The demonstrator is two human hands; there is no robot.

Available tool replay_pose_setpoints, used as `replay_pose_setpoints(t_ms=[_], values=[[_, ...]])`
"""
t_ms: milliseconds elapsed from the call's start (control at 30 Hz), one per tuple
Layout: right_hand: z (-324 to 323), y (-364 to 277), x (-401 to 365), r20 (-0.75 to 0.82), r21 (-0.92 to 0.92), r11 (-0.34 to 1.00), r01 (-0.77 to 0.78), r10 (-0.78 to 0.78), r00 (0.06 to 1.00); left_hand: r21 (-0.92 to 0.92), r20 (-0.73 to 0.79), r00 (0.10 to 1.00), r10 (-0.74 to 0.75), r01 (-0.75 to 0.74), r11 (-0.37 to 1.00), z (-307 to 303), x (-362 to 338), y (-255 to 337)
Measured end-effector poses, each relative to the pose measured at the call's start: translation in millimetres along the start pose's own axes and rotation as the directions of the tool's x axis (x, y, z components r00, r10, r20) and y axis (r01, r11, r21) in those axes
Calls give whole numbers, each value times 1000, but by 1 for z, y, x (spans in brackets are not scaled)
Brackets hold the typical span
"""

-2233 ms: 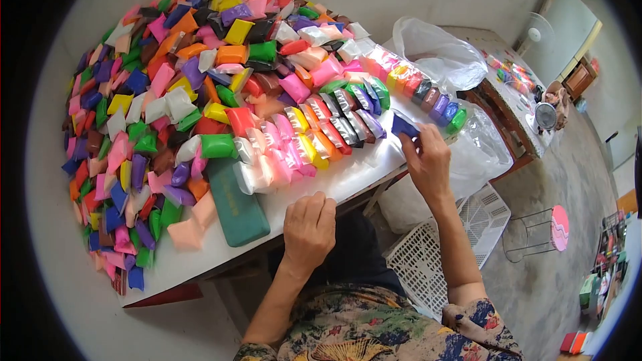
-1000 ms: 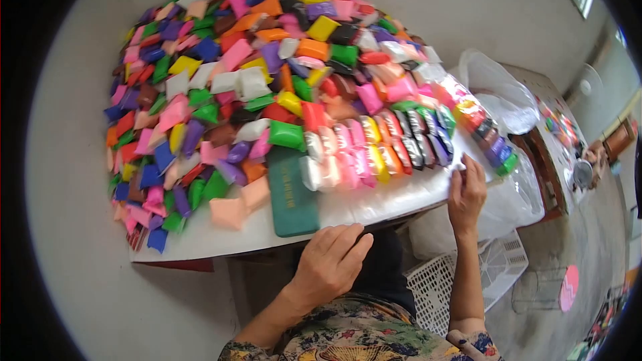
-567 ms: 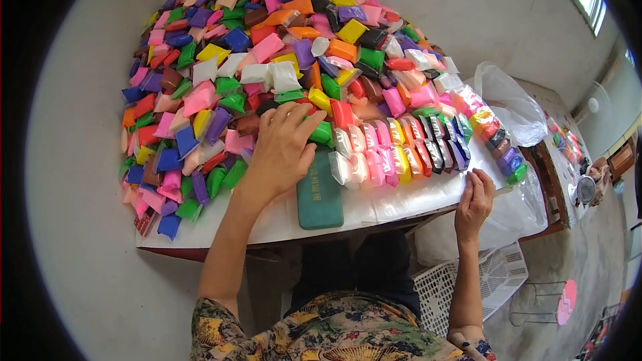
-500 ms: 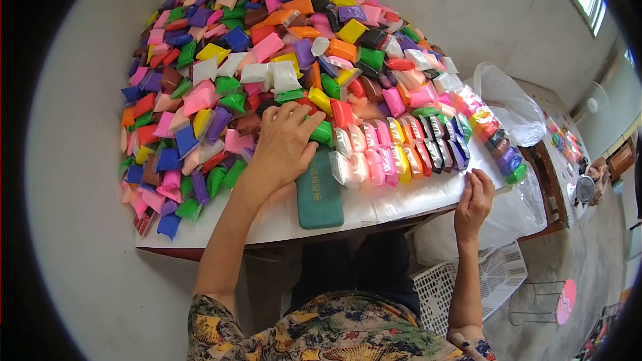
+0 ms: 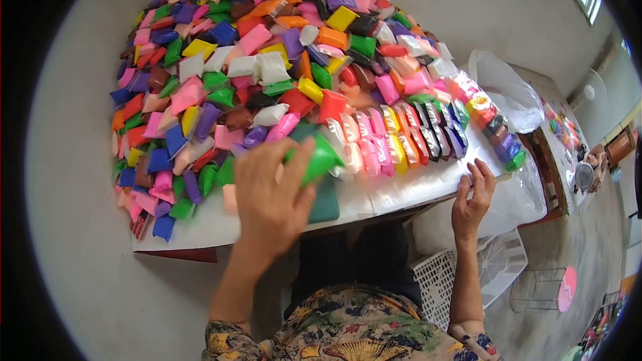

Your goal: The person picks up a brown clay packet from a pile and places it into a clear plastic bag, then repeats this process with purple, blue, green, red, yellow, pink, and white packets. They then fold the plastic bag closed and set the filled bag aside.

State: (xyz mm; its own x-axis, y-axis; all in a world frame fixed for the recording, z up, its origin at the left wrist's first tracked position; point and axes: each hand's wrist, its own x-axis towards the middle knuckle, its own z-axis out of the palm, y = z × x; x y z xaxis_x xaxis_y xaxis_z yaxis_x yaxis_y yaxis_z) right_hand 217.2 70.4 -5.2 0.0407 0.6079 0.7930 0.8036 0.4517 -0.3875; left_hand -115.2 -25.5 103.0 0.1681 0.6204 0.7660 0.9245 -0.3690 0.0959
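My left hand (image 5: 269, 200), blurred by motion, is closed on a shiny green packet (image 5: 322, 160) and holds it above the table's front part. Beneath it lies a dark green flat case (image 5: 326, 204), partly hidden by the hand and packet. To the right of the case, small wrapped packets (image 5: 400, 142) stand in two neat rows of several colours, white at the left end to green at the right. By the table's front right edge, my right hand (image 5: 473, 200) is empty, its fingers loosely bent and apart.
A large heap of mixed coloured packets (image 5: 254, 39) covers the back and left of the white table (image 5: 214, 232). Another line of packets (image 5: 496, 135) runs down the right side. Clear plastic bags (image 5: 511, 97), a white basket (image 5: 491, 271) and a pink-topped stool (image 5: 567, 289) are at the right.
My left hand has lifted the green packet off the heap's edge and drawn it toward me. A white and a pink packet now show where it was. My right hand's fingers have spread slightly.
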Motion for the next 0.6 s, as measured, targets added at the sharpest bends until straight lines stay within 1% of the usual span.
replay_pose_setpoints(t_ms=[67,100,167,267,367,467,567,600], values=[[-9,-23,-3,-18,-1,1000,32,-32,999,-177,36,999,-24,30,984,4,-16,38],[-13,-37,-5,-23,65,996,53,-52,998,-199,35,999,-10,17,980,14,-23,53],[-18,-59,-9,-28,160,971,177,-175,984,-242,26,1000,17,-10,970,42,-38,77],[-26,-87,-11,44,251,921,299,-319,947,-127,-7,1000,-22,21,992,82,-54,93],[-20,-99,-15,165,336,873,353,-423,891,-40,-53,995,-85,83,996,106,-61,95],[-5,-101,-22,287,304,911,279,-367,885,-67,-50,989,-136,132,989,107,-59,101],[0,-96,-27,302,292,924,246,-333,893,-97,-42,984,-171,166,981,108,-62,103],[1,-96,-28,294,283,923,259,-340,893,-112,-36,983,-179,174,978,108,-63,104]])
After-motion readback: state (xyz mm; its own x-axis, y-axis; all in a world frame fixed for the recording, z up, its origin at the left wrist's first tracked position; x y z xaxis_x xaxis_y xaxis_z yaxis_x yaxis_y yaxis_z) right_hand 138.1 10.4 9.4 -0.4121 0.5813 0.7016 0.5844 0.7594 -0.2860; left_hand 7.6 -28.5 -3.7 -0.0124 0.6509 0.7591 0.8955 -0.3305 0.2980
